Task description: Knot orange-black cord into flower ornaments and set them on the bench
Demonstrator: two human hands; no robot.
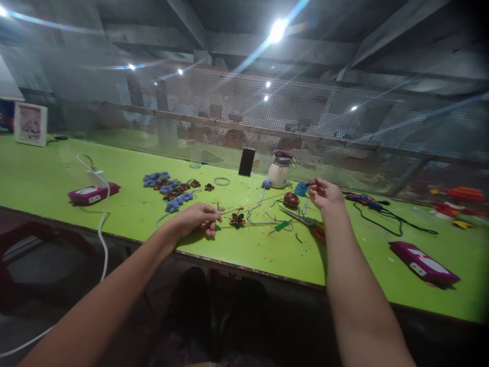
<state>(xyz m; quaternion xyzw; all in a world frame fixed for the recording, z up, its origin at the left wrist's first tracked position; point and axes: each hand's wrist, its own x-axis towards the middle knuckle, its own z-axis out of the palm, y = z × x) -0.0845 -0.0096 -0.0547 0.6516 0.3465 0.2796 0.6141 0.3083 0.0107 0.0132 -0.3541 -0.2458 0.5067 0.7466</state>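
A thin orange-red strand of yarn [260, 201] stretches taut between my two hands, just above the green table. My left hand [200, 218], near the table's front edge, pinches its left end. Farther forward and higher, my right hand [324, 193] is closed with fingertips together at the other end. Beneath the strand lies a black-and-orange crocheted flower [237, 219]. A dark red ball of yarn [291, 200] sits left of my right hand. Nearby are a green-handled crochet hook [281, 226] and scissors [300, 216], their handles partly behind my right forearm.
Blue and dark crocheted flowers [173, 203] lie left of centre. A phone [246, 162] and a pale jar [278, 171] stand at the back. Purple power strips [93, 193] flank the workspace, one with a white cable. Black cords [397, 219] lie right. A mesh panel [229, 117] closes the back.
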